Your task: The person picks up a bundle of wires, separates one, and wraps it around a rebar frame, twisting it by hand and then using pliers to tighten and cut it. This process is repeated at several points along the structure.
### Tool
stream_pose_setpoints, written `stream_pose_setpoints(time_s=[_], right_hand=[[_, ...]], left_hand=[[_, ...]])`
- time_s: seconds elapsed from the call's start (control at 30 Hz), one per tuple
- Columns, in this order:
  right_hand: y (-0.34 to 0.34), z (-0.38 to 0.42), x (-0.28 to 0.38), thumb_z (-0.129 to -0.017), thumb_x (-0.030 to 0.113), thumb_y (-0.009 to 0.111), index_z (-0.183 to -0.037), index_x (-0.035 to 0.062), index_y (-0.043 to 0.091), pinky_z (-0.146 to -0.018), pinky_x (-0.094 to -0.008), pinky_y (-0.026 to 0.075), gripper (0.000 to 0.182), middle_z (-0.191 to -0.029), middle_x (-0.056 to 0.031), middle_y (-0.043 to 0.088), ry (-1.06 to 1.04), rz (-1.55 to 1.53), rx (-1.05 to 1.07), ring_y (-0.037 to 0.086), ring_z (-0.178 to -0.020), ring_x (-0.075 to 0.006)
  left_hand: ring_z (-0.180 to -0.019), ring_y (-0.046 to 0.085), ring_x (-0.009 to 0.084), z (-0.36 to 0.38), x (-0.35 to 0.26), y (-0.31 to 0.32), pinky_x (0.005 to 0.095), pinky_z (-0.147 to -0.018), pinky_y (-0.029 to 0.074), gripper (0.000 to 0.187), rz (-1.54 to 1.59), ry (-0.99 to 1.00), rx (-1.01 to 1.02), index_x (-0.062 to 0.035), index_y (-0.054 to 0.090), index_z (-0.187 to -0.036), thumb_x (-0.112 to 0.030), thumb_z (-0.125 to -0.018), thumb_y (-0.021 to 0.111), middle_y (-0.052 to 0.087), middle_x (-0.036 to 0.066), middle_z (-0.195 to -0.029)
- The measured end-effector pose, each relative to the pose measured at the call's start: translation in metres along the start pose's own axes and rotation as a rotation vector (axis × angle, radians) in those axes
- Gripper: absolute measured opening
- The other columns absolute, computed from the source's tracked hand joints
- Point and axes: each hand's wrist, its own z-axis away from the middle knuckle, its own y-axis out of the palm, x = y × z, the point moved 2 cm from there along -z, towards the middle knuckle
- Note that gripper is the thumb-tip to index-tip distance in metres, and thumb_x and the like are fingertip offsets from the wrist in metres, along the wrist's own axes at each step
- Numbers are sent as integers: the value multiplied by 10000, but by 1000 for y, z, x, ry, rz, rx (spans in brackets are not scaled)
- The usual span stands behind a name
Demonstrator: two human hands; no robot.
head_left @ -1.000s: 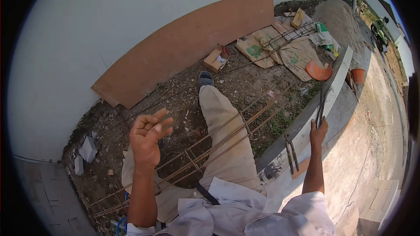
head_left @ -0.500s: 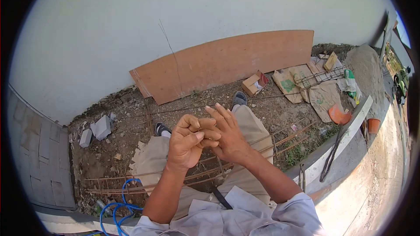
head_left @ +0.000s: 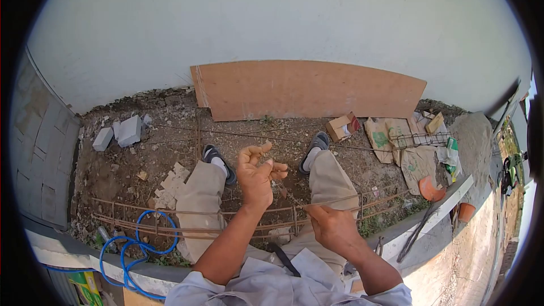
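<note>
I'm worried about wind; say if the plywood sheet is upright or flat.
Upright: the plywood sheet stands on its long edge against the wall.

No words, brands or numbers can be read from here. Green print shows on the brown paper sack (head_left: pixel 378 139) lying on the ground, and a fainter green mark on the flattened sack (head_left: pixel 419 169) just beside it, both too small and creased to make out. The green-and-white bag (head_left: pixel 451 154) near them is crumpled, with no legible lettering. Down at the lower left, the green-and-yellow packet (head_left: pixel 85 287) carries printing too blurred to read.
</note>
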Motion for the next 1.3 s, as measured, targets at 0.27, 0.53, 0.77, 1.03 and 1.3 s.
stream_pose_setpoints(time_s=[0.27, 0.53, 0.77, 1.03, 1.3], right_hand=[[45, 129, -39, -945, 99, 700, -1057, 76, 778, -664, -438, 588, 139, -812, -211, 740, 487, -272, 36, 741, -743, -389], [80, 245, -100, -966, 73, 685, -1025, 17, 769, -630, -385, 580, 117, -711, -124, 721, 655, -338, 159, 726, -633, -241], [93, 275, -114, -986, 49, 673, -1023, -39, 748, -625, -307, 582, 122, -719, -89, 711, 1085, -711, 289, 697, -638, -143], [121, 310, -143, -948, 60, 683, -1017, -19, 754, -676, -319, 587, 126, -782, -104, 755, 962, -742, 244, 733, -713, -166], [102, 302, -140, -965, 36, 682, -988, -20, 756, -618, -292, 511, 96, -731, -33, 693, 1093, -770, 147, 629, -654, -118]], left_hand=[[-738, 759, 267, -38, 34, -57, 379, -640, 683, 321, -39, -120, -251, -3, 400, -1387, 2, -1076, 476, 657, 249, -1275], [-776, 761, 228, -26, 45, -47, 336, -673, 650, 298, -214, -263, -31, 33, 608, -1263, -224, -1135, 527, 750, 161, -1012], [-778, 763, 218, -8, 36, -28, 314, -672, 645, 318, -199, -335, 163, 43, 625, -1237, -244, -1137, 531, 748, 140, -946], [-796, 768, 227, 3, 22, -16, 314, -685, 641, 299, -175, -394, 344, 29, 630, -1241, -224, -1144, 504, 746, 132, -909], [-780, 761, 224, 2, 16, -19, 313, -683, 641, 284, -231, -384, 379, 24, 624, -1241, -201, -1148, 478, 732, 119, -866]])
